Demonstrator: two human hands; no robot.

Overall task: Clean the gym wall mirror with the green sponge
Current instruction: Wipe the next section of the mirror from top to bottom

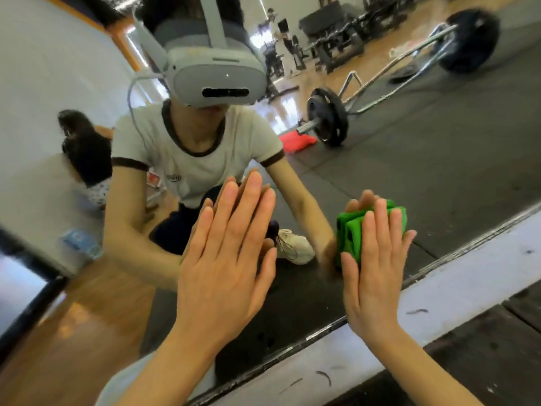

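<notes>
The wall mirror [409, 159] fills most of the view and reflects me crouching in front of it. My left hand [225, 256] lies flat against the glass with straight fingers. My right hand [377, 265] presses the green sponge [352, 232] against the lower part of the mirror, fingers straight over its back. The sponge shows at my hand's left and top edges, doubled by its reflection.
The mirror's bottom edge [316, 336] runs diagonally above a pale scuffed ledge [456, 285], with dark floor mat [483, 344] below. Reflected in the glass are a loaded barbell [328, 121], a red cloth [295, 140], gym benches and other people.
</notes>
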